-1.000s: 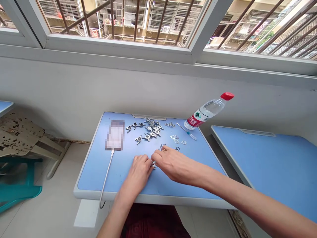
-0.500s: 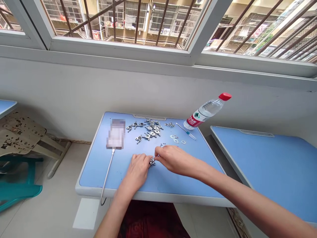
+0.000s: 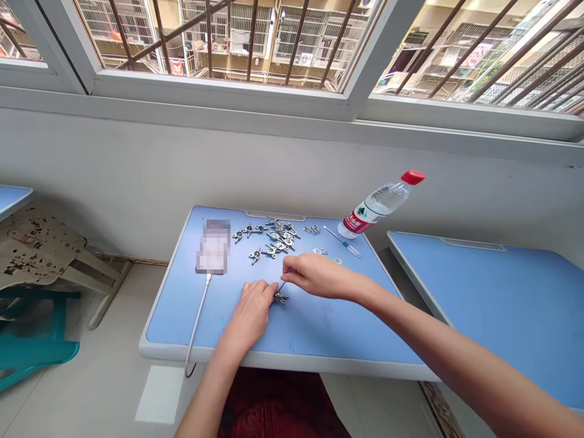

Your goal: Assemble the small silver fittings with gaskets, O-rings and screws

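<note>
My left hand (image 3: 253,304) rests on the blue desk (image 3: 182,322), its fingers pressing a small metal fitting (image 3: 281,297) with projecting arms against the surface. Above that fitting, my right hand (image 3: 310,275) pinches a thin, dark, rod-like tool (image 3: 283,283). The tool slants down to the fitting; most of it is hidden in the fingers. Beyond my hands lies a heap of similar metal fittings (image 3: 280,237), with a few apart on its left. Flat metal rings (image 3: 337,261) lie right of my right hand, some partly hidden by it.
A phone with a blurred screen (image 3: 214,246) lies at left, its white cable (image 3: 199,319) running over the front edge. Small screws (image 3: 312,229), a thin stick-like tool with a blue band (image 3: 342,241) and a water bottle (image 3: 376,207) are at right. Another desk (image 3: 493,292) stands beyond.
My right hand has risen slightly away from the fitting, and the thin tool's shaft now shows between them. My left hand stays nearly in place on the fitting.
</note>
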Tool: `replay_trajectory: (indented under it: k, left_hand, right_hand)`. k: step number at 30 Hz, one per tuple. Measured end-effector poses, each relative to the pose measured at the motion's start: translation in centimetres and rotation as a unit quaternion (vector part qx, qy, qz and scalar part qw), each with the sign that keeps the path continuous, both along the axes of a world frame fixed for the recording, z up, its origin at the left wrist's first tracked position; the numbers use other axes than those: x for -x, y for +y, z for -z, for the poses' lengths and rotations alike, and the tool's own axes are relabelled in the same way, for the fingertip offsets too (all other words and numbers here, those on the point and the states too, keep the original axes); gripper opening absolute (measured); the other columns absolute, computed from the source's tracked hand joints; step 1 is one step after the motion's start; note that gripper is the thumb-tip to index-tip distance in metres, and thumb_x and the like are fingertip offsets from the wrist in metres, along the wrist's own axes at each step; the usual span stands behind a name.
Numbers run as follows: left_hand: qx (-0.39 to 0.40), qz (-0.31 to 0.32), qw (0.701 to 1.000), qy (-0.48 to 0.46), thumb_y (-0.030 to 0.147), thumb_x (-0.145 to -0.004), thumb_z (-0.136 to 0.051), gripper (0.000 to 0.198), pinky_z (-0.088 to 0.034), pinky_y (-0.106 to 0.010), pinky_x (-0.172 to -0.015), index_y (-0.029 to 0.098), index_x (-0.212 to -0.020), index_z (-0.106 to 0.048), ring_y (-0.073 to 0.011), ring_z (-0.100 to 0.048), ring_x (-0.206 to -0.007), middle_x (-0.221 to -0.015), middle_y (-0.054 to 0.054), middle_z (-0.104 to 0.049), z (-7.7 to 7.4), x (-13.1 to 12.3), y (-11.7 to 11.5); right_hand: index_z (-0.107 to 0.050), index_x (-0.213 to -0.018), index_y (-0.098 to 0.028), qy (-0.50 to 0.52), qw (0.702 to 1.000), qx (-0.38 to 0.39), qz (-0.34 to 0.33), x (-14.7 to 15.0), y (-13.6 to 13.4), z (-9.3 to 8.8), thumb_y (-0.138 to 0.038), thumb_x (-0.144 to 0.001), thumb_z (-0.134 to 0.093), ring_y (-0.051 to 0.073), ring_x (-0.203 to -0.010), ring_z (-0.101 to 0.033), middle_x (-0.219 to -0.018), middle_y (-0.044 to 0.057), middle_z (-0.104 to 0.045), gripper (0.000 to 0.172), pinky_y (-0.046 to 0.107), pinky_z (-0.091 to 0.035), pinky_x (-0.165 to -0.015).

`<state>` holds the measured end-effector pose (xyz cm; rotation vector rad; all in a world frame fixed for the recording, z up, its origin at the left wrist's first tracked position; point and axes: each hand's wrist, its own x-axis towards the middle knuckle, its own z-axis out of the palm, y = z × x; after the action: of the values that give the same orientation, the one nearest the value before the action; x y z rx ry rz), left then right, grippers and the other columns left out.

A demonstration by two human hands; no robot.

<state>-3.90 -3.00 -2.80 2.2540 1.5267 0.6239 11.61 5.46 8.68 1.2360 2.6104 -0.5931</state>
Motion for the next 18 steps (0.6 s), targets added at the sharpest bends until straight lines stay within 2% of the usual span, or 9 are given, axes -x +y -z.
replay_trajectory:
  k: [8,12,18]
  left_hand:
    - [0.010,0.010,1.000,-0.004,0.007,-0.097,-0.028,0.045,-0.044,-0.033,-0.078,0.023,-0.133,-0.050,-0.0201,-0.052,-0.082,-0.090,-0.004,-0.056,-0.2,0.2,0.0]
    - [0.012,-0.001,1.000,-0.022,0.006,-0.097,-0.028,0.046,-0.045,-0.033,-0.080,0.024,-0.134,-0.050,-0.0195,-0.051,-0.083,-0.092,-0.005,-0.056,0.1,0.2,0.0]
    - [0.019,-0.002,0.999,-0.038,0.007,-0.098,-0.033,0.042,-0.046,-0.033,-0.081,0.022,-0.131,-0.054,-0.0198,-0.053,-0.085,-0.094,-0.005,-0.058,0.2,0.3,-0.1]
  right_hand:
    - [-0.061,-0.083,-0.018,0.008,0.994,0.106,0.008,0.5,2.1,0.1,-0.025,-0.091,-0.048,0.012,-0.049,-0.053,-0.061,-0.001,-0.060,0.016,0.023,-0.034,-0.048]
    - [-0.058,-0.082,-0.018,0.042,0.989,0.144,-0.005,0.2,2.4,0.5,-0.022,-0.090,-0.046,0.012,-0.052,-0.056,-0.063,-0.001,-0.058,0.015,0.021,-0.036,-0.047]
    - [-0.057,-0.079,-0.018,0.083,0.987,0.139,-0.021,-0.6,1.8,0.2,-0.020,-0.089,-0.047,0.011,-0.056,-0.057,-0.064,-0.002,-0.058,0.014,0.021,-0.036,-0.050]
